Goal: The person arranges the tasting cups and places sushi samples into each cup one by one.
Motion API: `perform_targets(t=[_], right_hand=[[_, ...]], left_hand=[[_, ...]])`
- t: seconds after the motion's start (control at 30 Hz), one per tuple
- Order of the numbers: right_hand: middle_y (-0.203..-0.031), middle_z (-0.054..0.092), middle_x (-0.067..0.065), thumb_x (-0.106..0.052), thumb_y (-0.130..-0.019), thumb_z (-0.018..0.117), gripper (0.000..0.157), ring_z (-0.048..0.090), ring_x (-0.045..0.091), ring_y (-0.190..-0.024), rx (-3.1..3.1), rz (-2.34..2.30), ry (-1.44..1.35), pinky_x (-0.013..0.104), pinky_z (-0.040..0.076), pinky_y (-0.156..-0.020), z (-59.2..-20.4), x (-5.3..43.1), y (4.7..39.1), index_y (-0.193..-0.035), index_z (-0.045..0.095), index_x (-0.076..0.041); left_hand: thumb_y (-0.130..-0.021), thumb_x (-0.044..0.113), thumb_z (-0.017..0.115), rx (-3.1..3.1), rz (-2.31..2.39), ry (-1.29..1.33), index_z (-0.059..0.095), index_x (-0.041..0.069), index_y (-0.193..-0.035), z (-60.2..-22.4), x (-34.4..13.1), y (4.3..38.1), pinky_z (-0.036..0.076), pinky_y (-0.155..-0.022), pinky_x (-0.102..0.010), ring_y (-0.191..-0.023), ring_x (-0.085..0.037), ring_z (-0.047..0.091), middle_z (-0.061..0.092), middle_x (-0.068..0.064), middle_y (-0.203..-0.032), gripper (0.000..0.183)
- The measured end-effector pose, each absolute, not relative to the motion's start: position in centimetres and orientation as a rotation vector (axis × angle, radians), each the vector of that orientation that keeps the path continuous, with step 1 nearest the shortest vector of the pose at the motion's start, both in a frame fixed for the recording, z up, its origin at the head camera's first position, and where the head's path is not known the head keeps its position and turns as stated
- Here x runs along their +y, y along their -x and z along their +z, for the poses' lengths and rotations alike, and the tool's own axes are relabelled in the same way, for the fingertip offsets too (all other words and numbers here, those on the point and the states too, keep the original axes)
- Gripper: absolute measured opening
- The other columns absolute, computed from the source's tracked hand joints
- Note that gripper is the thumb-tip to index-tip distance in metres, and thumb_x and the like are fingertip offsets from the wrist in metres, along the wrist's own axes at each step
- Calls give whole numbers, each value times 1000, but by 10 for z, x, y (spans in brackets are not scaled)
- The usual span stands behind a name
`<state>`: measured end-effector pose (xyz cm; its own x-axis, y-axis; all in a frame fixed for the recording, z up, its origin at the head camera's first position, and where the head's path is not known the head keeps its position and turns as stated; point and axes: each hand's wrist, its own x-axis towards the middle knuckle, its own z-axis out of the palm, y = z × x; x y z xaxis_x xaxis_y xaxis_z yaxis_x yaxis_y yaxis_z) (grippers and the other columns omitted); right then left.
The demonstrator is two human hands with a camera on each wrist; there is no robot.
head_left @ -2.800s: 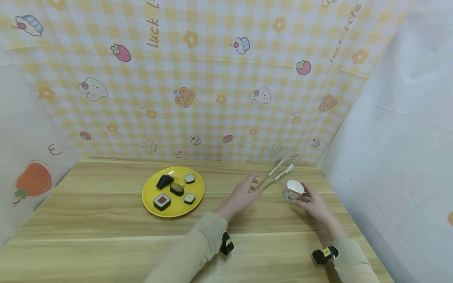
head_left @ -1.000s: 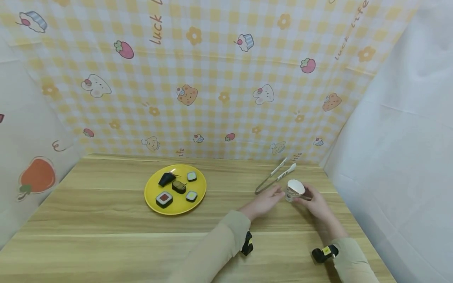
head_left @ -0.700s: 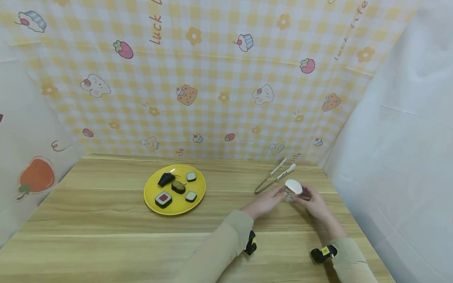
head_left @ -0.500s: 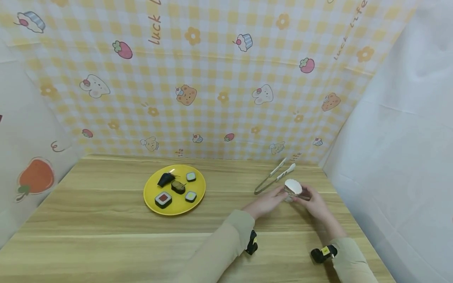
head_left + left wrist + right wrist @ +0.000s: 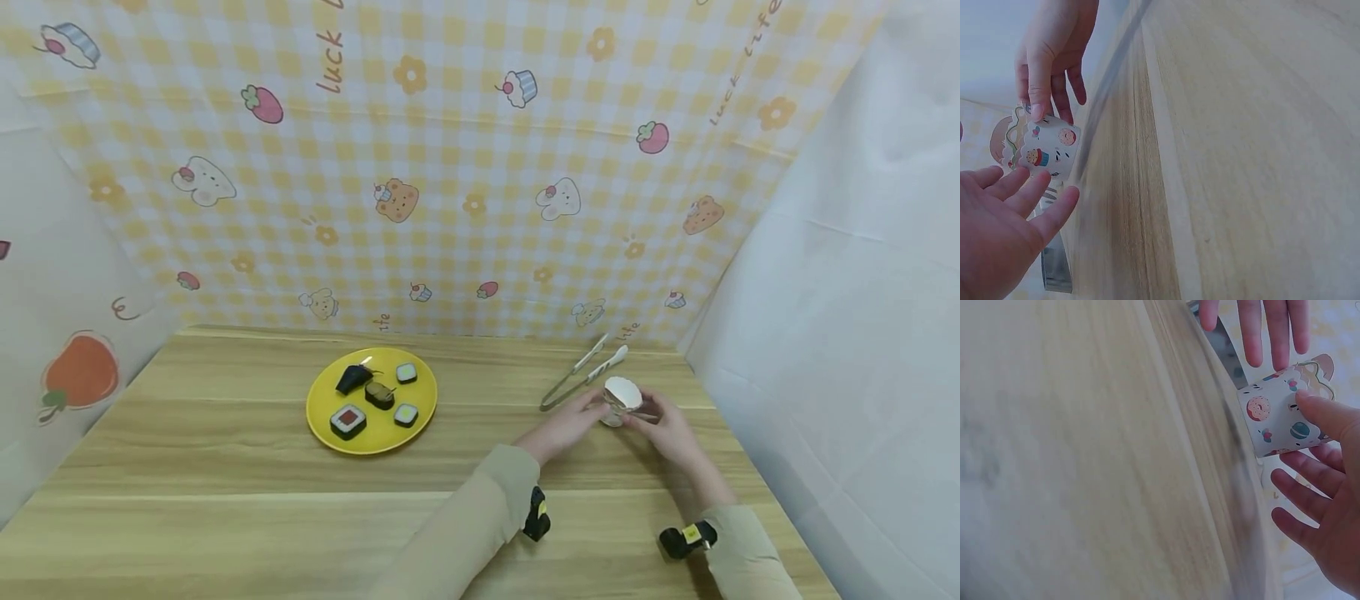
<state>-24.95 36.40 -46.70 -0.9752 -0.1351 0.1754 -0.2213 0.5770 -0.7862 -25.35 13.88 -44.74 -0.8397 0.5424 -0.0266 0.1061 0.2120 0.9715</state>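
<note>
Right hand [image 5: 667, 429]: grip pinching paper cup [image 5: 1277, 422]. Left hand [image 5: 564, 427]: grip apart, perhaps touching cup.

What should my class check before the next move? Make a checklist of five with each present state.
1. Right hand grips the cup, thumb against its side: ok.
2. Left hand grips the cup too: not ok; its fingers are extended beside it, and contact is unclear.
3. Cup's base rests on the table: cannot tell.
4. Tongs lie free of both hands: ok.
5. All five sushi pieces sit within the plate's rim: ok.
</note>
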Motion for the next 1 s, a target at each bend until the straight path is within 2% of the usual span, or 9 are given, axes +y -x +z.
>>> perform_targets(t=[0.17, 0.4, 0.6, 0.77, 1.0], right_hand=[[-122, 55, 31, -18, -89, 70, 61, 55, 41, -111, -2705, 1343, -286, 49, 50, -91, -466, 361, 249, -134, 41, 12], [-121, 57, 28, -20, -89, 71, 60, 55, 38, -110, -2685, 1321, -255, 48, 49, -91, -462, 355, 243, -133, 43, 10], [-120, 58, 26, -19, -88, 72, 57, 56, 37, -108, -2652, 1330, -256, 51, 49, -90, -460, 347, 240, -130, 46, 8], [-119, 58, 26, -22, -88, 72, 59, 56, 37, -107, -2653, 1334, -265, 51, 48, -91, -461, 343, 239, -131, 45, 8], [-121, 57, 27, -21, -88, 71, 63, 56, 37, -109, -2651, 1356, -238, 49, 48, -93, -458, 336, 236, -134, 42, 10]], left_hand=[[-101, 38, 43, 2099, 1739, -564, 38, 14, -148, -445, 138, 251, 37, -106, -44, -129, -24, 42, 44, -1, -144, 53], [-100, 35, 47, 2107, 1820, -533, 45, 18, -144, -452, 139, 250, 32, -108, -49, -131, -24, 40, 47, 1, -141, 47], [-100, 32, 49, 2127, 1862, -541, 48, 12, -141, -459, 138, 251, 30, -110, -46, -132, -24, 38, 43, -5, -143, 46], [-100, 33, 49, 2156, 1865, -525, 48, 5, -140, -460, 137, 250, 32, -109, -41, -130, -24, 41, 43, -6, -142, 48], [-100, 27, 50, 2102, 1922, -537, 47, 5, -140, -458, 132, 247, 38, -105, -42, -123, -25, 48, 48, -8, -137, 46]])
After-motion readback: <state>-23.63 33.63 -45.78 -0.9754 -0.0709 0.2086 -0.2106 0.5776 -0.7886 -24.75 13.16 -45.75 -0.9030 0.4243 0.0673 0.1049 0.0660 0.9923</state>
